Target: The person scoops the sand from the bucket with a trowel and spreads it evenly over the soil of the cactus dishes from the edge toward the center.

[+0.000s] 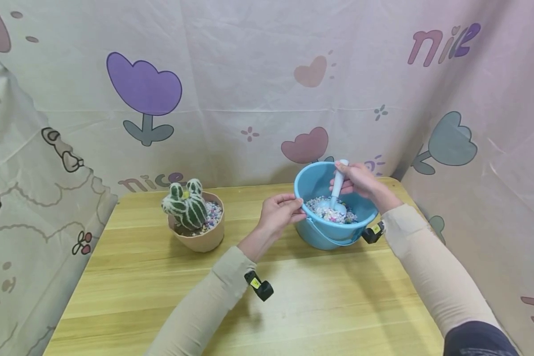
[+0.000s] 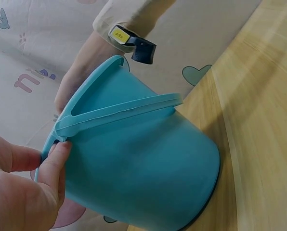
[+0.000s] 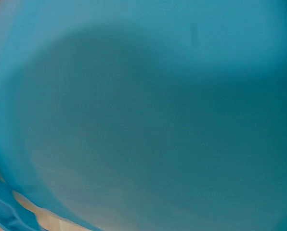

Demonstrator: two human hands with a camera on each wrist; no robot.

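Observation:
A blue bucket (image 1: 327, 237) stands on the table at the back right, with a layer of small multicoloured pebbles (image 1: 351, 216) inside. My left hand (image 1: 279, 213) pinches its left rim between thumb and fingers, as the left wrist view also shows on the bucket wall (image 2: 134, 163). My right hand (image 1: 358, 180) reaches over the bucket and grips the white handle of a small shovel (image 1: 338, 184). The shovel's light blue scoop sits down among the pebbles, with some whitish ones in it. Blue plastic of the bucket (image 3: 143, 120) fills the right wrist view, where the right hand is hidden.
To the left, a potted cactus (image 1: 187, 212) with white fuzzy ribs stands in a peach pot (image 1: 202, 242) holding similar pebbles. The bucket's handle (image 1: 333, 241) hangs down in front. A patterned curtain (image 1: 231, 74) hangs behind the wooden table (image 1: 129, 277).

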